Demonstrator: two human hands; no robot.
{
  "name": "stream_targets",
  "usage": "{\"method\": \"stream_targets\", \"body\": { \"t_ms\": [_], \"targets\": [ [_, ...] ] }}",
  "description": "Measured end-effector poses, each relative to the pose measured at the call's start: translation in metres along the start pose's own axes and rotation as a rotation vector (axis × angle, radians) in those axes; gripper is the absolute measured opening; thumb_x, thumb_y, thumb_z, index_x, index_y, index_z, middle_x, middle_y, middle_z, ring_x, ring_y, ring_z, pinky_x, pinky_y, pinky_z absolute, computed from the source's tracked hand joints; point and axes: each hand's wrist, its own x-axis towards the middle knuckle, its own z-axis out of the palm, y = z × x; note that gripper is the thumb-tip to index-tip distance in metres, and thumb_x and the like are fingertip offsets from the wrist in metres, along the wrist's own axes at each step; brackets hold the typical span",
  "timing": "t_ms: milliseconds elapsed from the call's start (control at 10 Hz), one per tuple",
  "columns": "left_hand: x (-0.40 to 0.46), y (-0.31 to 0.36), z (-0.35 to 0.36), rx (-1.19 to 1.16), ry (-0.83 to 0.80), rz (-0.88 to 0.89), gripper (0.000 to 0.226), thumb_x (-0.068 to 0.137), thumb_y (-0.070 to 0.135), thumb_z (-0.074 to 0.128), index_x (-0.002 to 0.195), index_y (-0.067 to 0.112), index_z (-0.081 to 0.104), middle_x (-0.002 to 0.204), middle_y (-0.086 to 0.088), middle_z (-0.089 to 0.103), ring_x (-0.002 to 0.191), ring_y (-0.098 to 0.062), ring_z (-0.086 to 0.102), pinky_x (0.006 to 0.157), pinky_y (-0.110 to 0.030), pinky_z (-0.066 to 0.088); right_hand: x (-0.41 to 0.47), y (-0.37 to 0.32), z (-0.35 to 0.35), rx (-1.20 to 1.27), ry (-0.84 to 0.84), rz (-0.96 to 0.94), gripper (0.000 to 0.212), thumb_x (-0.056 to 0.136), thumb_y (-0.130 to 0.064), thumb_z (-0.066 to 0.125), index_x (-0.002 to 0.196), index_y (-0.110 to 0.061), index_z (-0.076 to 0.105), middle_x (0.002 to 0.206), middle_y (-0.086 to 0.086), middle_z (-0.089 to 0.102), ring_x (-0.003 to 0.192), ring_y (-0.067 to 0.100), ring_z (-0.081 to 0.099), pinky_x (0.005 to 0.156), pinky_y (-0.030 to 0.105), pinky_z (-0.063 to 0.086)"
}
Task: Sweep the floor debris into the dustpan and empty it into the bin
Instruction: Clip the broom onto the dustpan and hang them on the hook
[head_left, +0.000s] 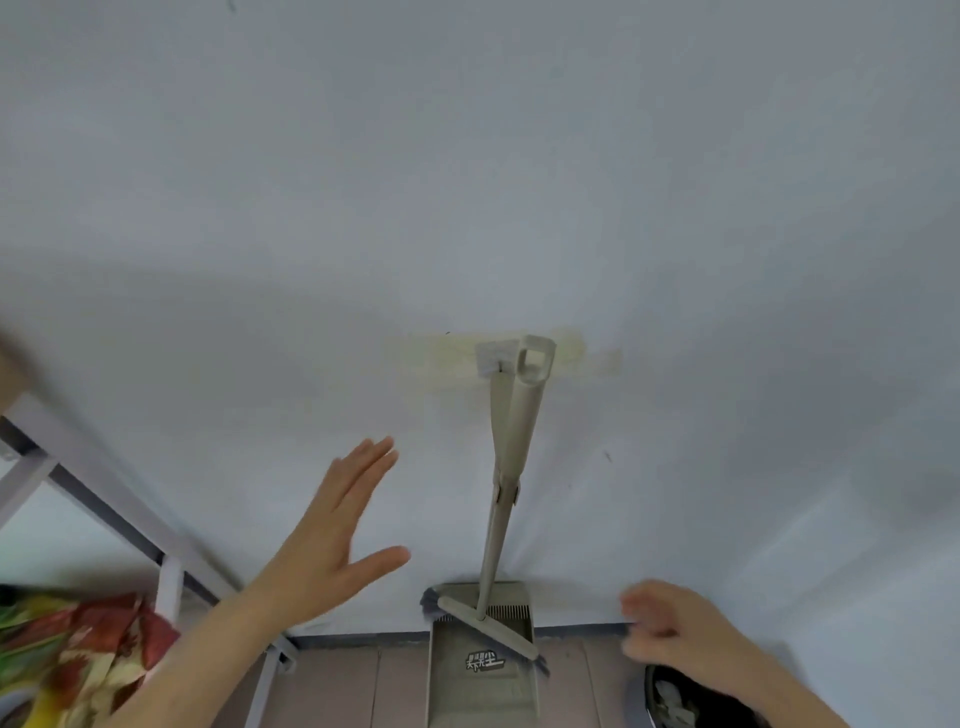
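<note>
A person's empty left hand (332, 540), fingers spread, reaches toward the broom (493, 525) clipped upright with its dustpan (480, 670) against the wall (467, 182), right hand (670, 629) loosely curled, holding nothing; sweeping apparently not yet begun, gripping the handles likely comes next.

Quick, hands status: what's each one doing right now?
Left hand: open, fingers spread, holding nothing.
Right hand: blurred, fingers loosely curled, apparently empty; cannot tell for sure.

Two hands (322, 540) — one broom (498, 519), one dustpan (480, 691).
</note>
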Motion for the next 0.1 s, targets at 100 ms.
{"method": "stream_targets", "body": {
  "t_ms": [100],
  "targets": [
    [-0.0589, -0.0108, -0.0444, 0.001, 0.078, -0.170, 0.084, 0.079, 0.070, 0.057, 0.150, 0.037, 0.027, 0.159, 0.018, 0.023, 0.149, -0.011, 0.015, 0.118, -0.047, 0.020, -0.0349, 0.0448, -0.0306, 0.249, -0.006, 0.216, 0.106, 0.003, -0.038, 0.099, 0.100, -0.007, 0.070, 0.104, 0.015, 0.074, 0.069, 0.026, 0.073, 0.062, 0.023, 0.056]
  ]
}}
